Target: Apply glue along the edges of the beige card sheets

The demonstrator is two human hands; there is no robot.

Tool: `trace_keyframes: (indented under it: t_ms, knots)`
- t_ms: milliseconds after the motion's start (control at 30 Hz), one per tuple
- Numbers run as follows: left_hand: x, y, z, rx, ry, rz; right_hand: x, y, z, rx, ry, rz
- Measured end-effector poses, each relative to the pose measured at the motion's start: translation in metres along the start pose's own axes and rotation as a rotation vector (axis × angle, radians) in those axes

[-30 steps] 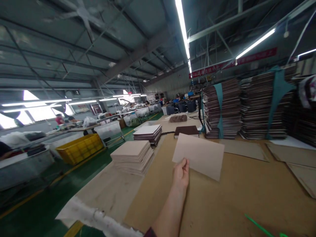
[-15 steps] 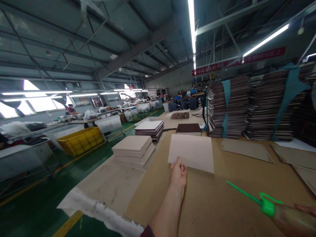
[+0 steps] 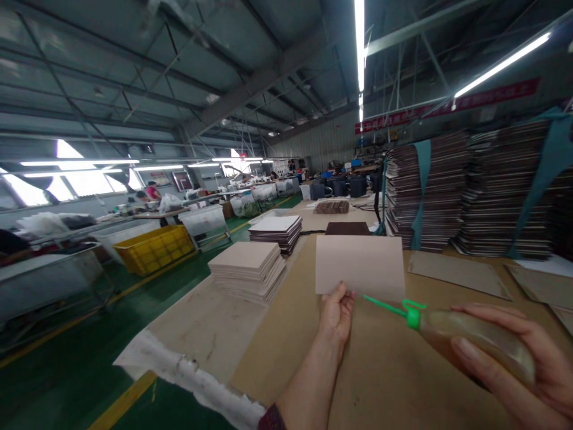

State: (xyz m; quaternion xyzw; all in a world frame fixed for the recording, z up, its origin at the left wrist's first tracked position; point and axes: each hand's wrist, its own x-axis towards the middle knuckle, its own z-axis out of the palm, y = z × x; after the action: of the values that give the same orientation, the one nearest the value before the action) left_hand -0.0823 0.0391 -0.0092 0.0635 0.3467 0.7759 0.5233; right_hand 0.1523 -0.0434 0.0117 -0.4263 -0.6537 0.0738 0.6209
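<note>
My left hand [image 3: 338,312] pinches the lower left edge of a pale beige board sheet [image 3: 360,266] and holds it upright above the brown cardboard table top [image 3: 385,370]. My right hand [image 3: 528,352] grips a squeeze bottle [image 3: 474,337] of yellowish liquid with a long green nozzle [image 3: 387,307]. The nozzle tip points left at the sheet's bottom edge, close to my left thumb. A stack of beige sheets [image 3: 248,269] lies to the left of my left hand.
Further back on the table are a white-topped stack [image 3: 275,230] and a dark brown stack [image 3: 348,228]. Tall dark stacks with teal straps [image 3: 423,191] line the right. A yellow crate [image 3: 154,246] and work tables stand left across the green floor; people work far off.
My left hand has tipped the sheet up to face me. My right hand has come in from the lower right with the bottle, moving its green nozzle to the sheet's bottom edge.
</note>
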Motion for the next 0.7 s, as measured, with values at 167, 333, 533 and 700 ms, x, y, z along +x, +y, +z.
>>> trace_keyframes:
  t_ms: [167, 333, 533, 700]
  knots:
    - [0.001, -0.01, -0.005, 0.124, -0.008, 0.037, 0.027, -0.014, 0.031, 0.041, -0.085, -0.182]
    - [-0.002, -0.014, -0.004, 0.206, -0.095, 0.065, 0.041, -0.008, 0.055, 0.016, -0.138, -0.318]
    - [-0.016, -0.02, 0.001, 0.328, -0.274, 0.094, 0.052, -0.006, 0.066, 0.021, -0.167, -0.402]
    - [-0.023, -0.023, 0.003, 0.389, -0.357, 0.12, 0.055, -0.005, 0.063, 0.026, -0.161, -0.438]
